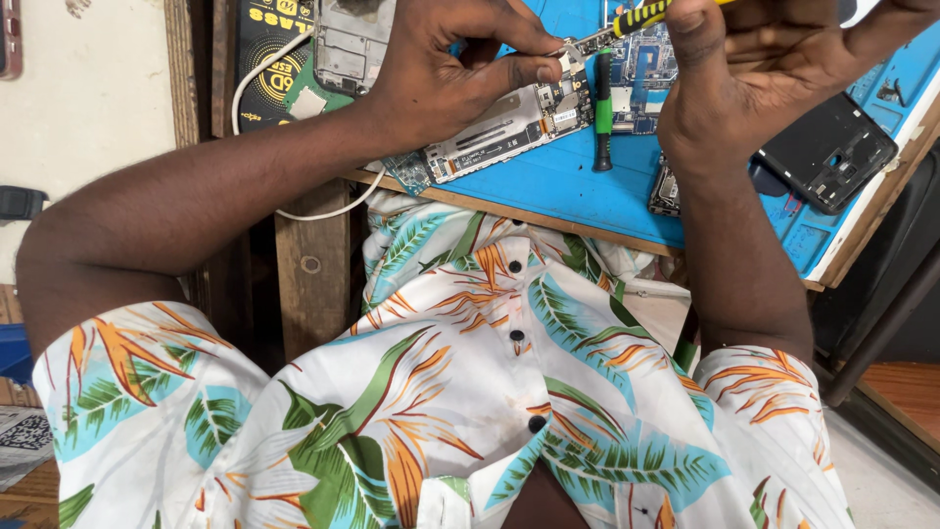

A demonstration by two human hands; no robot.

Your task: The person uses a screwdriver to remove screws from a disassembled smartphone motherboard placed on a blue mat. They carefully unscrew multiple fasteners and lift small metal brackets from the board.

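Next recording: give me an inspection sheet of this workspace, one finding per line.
Surface: blue repair mat on a wooden bench.
Job's things: opened phone with its circuit board exposed, lying on the mat; yellow-and-black screwdriver, tip at the phone's upper end.
Clutter: green-handled tool beside the phone; black phone back cover at the right; another phone frame at the top left.
Hands: left hand pinches the phone's upper end; right hand holds the screwdriver.
Cables: white cable loops off the bench edge.
Surroundings: person's leaf-patterned shirt fills the foreground.
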